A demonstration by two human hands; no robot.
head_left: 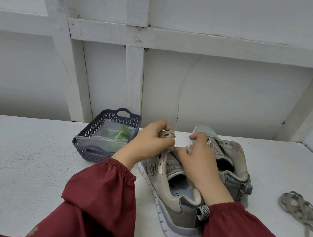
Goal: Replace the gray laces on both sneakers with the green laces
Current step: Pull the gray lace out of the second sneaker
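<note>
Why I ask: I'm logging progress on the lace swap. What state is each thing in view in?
left hand: grips the bunched gray lace.
right hand: pinches that lace at the near sneaker.
near sneaker: upright, lace partly out.
far sneaker: upright, seemingly unlaced.
loose lace: heaped on the table.
green laces: bagged, in the basket.
basket: upright.

A single wide-angle head view looks forward and down over the tabletop (13,159), near enough that the left hand (148,140) and right hand (199,162) sit lower centre; the wall (226,100) fills the upper half.
</note>
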